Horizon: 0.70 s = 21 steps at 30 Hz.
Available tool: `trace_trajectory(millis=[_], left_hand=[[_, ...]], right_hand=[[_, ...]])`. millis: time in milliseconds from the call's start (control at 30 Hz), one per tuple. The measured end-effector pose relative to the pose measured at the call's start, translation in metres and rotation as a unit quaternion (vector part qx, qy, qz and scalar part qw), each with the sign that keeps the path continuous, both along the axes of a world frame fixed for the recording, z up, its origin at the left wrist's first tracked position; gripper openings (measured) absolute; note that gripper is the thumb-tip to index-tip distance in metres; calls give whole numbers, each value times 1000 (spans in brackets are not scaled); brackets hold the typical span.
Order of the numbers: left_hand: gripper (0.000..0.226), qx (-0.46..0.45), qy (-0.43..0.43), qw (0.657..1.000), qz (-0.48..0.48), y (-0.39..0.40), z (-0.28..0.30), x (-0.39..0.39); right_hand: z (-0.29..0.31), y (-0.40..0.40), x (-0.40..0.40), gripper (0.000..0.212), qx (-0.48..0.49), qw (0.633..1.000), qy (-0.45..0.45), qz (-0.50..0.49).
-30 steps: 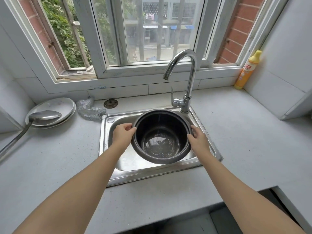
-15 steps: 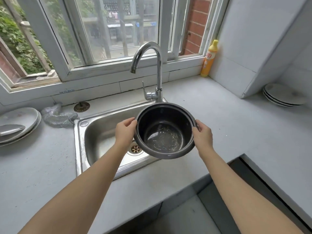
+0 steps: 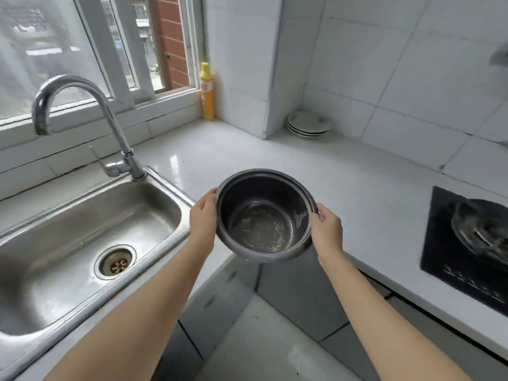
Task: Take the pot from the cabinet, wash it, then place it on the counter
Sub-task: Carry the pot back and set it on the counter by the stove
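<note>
left hand, right hand, gripping pot rim, seemingly above counter edge

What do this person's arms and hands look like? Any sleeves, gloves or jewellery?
Both arms are bare from the bottom of the picture up to the wrists: no sleeves show anywhere in view. The left hand and the right hand wear no gloves. No watch, bracelet or ring shows on the wrists or on the parts of the fingers in sight, and no markings or bandages are visible.
</note>
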<state>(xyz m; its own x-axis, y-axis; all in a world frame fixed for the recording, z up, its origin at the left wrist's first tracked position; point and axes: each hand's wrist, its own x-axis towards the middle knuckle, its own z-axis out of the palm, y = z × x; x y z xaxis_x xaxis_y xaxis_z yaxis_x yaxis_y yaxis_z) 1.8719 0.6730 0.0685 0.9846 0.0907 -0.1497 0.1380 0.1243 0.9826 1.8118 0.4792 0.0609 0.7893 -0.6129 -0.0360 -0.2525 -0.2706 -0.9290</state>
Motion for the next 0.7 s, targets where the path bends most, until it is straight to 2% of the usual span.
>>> trace_trajectory(millis=[100,233,333,433,700], left_hand=[[34,10,-6,998,-57,-51,0,-16],[34,26,10,990,-138,-116,-3,-34],[34,29,13,978,-206,-164,-2,-54],[33,25,-1,959,-281,-208,-1,-76],[32,25,-4,895,-445,-291,0,-149]], right_hand=[[-5,-41,-37,28,5,999,7,-39],[3,-81,-94,30,39,990,1,-139],[6,-104,-137,35,28,975,-12,-221],[0,-129,-174,43,26,955,-17,-295],[1,-148,-281,35,50,891,-73,-445]])
